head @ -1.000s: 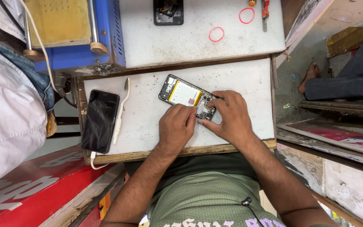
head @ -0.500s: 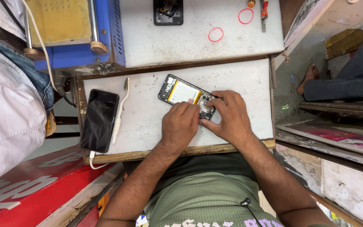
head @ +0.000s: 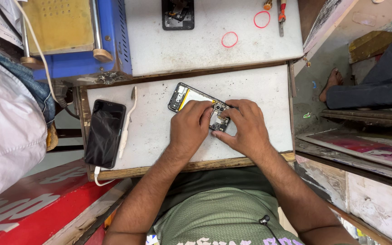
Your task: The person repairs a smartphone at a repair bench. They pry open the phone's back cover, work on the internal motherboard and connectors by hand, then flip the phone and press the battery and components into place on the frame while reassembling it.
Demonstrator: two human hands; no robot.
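Nearest the camera: green shirt, both forearms reaching up toward 12 o'clock onto a white, scuffed surface (head: 159,131) with a worn wooden front edge.

Left hand (head: 188,128) lies palm down, fingers curled, fingertips pressing on the opened phone (head: 192,100) at its lower half. Right hand (head: 247,127) sits just beside it at 3 o'clock, fingers bent close together, tips on the phone's exposed circuit-board end. Neither hand lifts the phone; both pinch and press on it where it lies flat. Whether a small tool sits between the fingers cannot be told.

The opened phone rests near the middle of the surface, tilted, its yellow-labelled battery end pointing toward 10 o'clock, the board end hidden partly under the fingers.

At 9 o'clock from the hands, well apart: a black phone (head: 105,133) lying screen up near the left edge, a white cable (head: 127,127) running along its right side and plugged in at its bottom.

Farther, at 12 o'clock, on a second white surface: another dark phone body (head: 178,14), two red rubber bands (head: 229,39), a screwdriver (head: 281,13). At 10 o'clock, a blue machine (head: 114,45) with a yellow pad on top.

At 2 o'clock, another person's bare foot and dark trouser leg (head: 368,88) on the floor.
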